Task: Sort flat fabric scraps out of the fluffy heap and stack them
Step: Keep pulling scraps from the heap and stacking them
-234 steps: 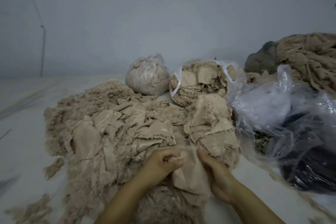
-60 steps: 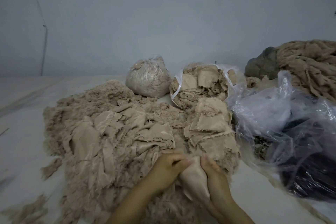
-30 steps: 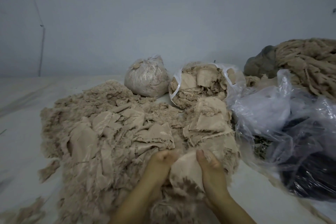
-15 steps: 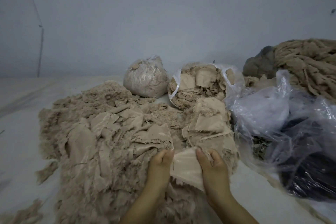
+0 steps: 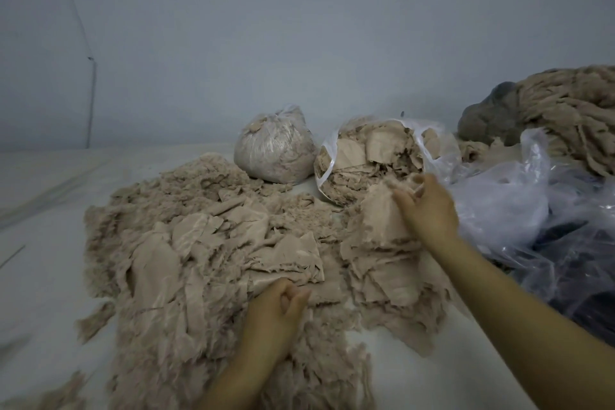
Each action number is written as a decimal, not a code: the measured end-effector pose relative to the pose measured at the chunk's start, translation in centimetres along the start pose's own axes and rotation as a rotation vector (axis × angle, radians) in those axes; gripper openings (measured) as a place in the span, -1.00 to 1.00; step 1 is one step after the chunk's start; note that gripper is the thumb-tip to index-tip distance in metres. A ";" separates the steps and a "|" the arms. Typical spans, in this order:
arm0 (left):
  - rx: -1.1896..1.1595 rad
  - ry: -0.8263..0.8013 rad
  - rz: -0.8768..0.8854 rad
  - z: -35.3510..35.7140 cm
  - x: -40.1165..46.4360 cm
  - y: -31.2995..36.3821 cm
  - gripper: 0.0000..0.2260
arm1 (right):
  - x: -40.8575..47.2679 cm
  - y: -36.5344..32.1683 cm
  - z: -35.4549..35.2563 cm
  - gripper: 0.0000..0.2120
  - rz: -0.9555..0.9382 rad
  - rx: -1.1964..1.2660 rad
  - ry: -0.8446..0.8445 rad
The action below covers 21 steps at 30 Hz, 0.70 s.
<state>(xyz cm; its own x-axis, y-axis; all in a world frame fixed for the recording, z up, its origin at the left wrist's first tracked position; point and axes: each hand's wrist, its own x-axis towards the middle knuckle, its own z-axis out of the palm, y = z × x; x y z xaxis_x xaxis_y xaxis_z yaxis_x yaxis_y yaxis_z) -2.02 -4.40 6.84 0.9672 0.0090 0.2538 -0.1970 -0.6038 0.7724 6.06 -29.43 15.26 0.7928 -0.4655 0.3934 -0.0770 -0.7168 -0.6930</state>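
A wide fluffy beige heap (image 5: 173, 263) mixed with flat pieces covers the white surface at centre left. To its right lies a stack of flat beige scraps (image 5: 389, 273). My right hand (image 5: 429, 210) reaches over the far end of that stack, and its curled fingers pinch the upper edge of a flat fabric scrap (image 5: 379, 213) lying on top. My left hand (image 5: 276, 313) rests on the near part of the heap with fingers curled towards the thumb, at the edge of a flat piece. Whether it pinches anything is unclear.
Behind the heap stand a tied clear bag of fluff (image 5: 273, 150) and an open bag full of flat scraps (image 5: 372, 156). Crumpled clear plastic over dark material (image 5: 539, 226) fills the right side. Thick beige yarn (image 5: 572, 116) lies at the back right, against the wall.
Both hands held the scrap near the heap's front edge. My right hand has carried it forward and right onto the stack, and my left hand has let go and stayed on the heap.
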 end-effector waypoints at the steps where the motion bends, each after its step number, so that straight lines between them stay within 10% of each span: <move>1: 0.131 -0.023 0.002 -0.1 -0.3 -0.4 -0.81 | 0.2 0.2 0.4 -0.54 -0.058 -0.117 0.044; 5: 0.388 -0.179 -0.030 -0.4 -0.9 -2.1 -0.44 | -2.7 1.6 4.0 -0.56 -0.359 -0.387 -0.190; 8: 0.375 -0.162 -0.002 -0.5 -1.1 -2.7 -0.61 | -4.0 3.0 4.7 -0.54 -0.192 -0.530 -0.463; 13: -0.119 -0.153 -0.027 -1.4 -1.0 -2.3 -0.58 | -10.5 -0.2 4.0 -0.80 -0.350 0.049 -0.252; 17: -0.056 -0.211 0.167 -0.8 -1.6 -0.9 -0.68 | -16.1 -3.9 5.1 -0.67 0.368 0.595 -0.922; 21: -0.059 -0.099 0.330 -1.1 -2.3 -0.7 -0.88 | -16.9 -3.9 6.4 -0.80 0.533 0.838 -0.714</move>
<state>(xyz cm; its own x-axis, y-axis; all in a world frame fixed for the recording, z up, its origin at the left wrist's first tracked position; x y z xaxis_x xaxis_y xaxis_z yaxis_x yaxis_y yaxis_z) -4.26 -3.06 6.36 0.8600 -0.2584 0.4399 -0.5080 -0.5143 0.6910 -3.21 -15.41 7.44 0.9549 -0.0201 -0.2962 -0.2896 0.1559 -0.9444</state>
